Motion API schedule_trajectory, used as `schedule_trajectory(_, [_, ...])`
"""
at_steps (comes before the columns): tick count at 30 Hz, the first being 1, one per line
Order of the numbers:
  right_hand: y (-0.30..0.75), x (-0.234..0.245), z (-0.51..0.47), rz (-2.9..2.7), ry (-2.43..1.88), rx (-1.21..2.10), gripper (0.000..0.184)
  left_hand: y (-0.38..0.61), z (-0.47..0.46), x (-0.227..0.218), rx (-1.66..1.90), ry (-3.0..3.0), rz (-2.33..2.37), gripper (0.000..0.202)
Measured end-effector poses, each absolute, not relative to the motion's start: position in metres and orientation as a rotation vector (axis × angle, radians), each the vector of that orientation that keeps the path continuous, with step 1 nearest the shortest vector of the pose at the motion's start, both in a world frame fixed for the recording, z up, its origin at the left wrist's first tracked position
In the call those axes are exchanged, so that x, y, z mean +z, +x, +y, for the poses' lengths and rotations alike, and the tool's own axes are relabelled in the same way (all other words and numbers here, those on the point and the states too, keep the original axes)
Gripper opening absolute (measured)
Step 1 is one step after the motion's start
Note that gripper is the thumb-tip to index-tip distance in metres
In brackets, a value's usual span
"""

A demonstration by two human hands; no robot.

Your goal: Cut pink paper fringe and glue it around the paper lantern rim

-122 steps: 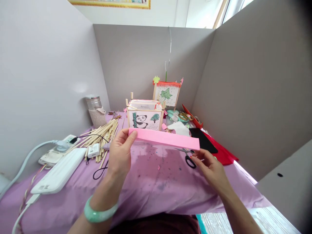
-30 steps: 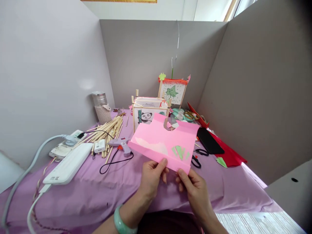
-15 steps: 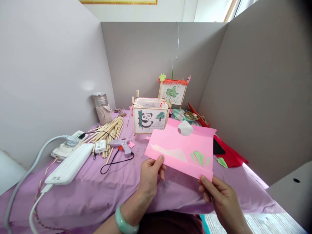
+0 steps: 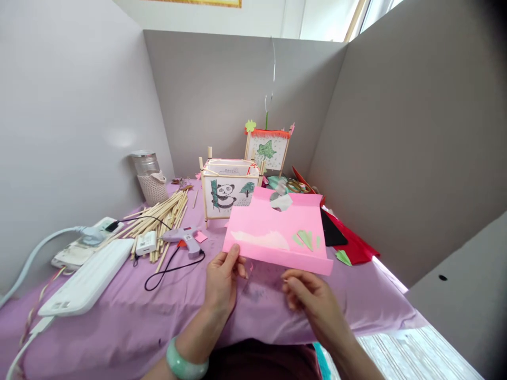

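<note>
My left hand (image 4: pixel 222 277) pinches the lower left corner of a sheet of pink paper (image 4: pixel 273 224), thumb on top. The sheet has a jagged opening near its far edge and a folded strip along its near edge. Through the opening a whitish-grey patch shows. Pale cream paper and pale green leaf shapes (image 4: pixel 304 239) lie on the pink face. Just below the near edge, apart from the sheet, my right hand (image 4: pixel 307 295) is closed with its fingertips together; whatever they may hold is too small to make out.
Behind the sheet stands a stick-framed lantern (image 4: pixel 229 195) with a panda drawing, and farther back another lantern (image 4: pixel 269 148). Left are a glue gun (image 4: pixel 184 237), wooden sticks (image 4: pixel 162 221), a jar (image 4: pixel 148 177) and a white power strip (image 4: pixel 89 274). Red material (image 4: pixel 356 245) lies right.
My right hand has let go of the sheet's near right corner and moved left below its edge. My left hand keeps its hold. The whole view has shifted a little to the right.
</note>
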State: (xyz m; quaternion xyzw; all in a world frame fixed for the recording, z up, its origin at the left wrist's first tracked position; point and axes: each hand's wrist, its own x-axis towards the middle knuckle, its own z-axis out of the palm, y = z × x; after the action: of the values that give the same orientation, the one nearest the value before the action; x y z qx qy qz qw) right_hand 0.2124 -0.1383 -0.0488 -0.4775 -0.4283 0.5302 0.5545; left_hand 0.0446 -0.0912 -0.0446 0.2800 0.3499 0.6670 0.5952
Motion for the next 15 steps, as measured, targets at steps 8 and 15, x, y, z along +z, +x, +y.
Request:
schedule_trajectory(8, [0.151,-0.043,-0.115,-0.882,-1.026,1.293,0.038,0.044,-0.095,-0.047,1.54,0.761,0.832,0.026])
schedule_trajectory(15, [0.139,-0.043,-0.116,-0.892,-0.909,1.323,0.042,0.05,-0.102,-0.044,1.358,0.929,0.823,0.044])
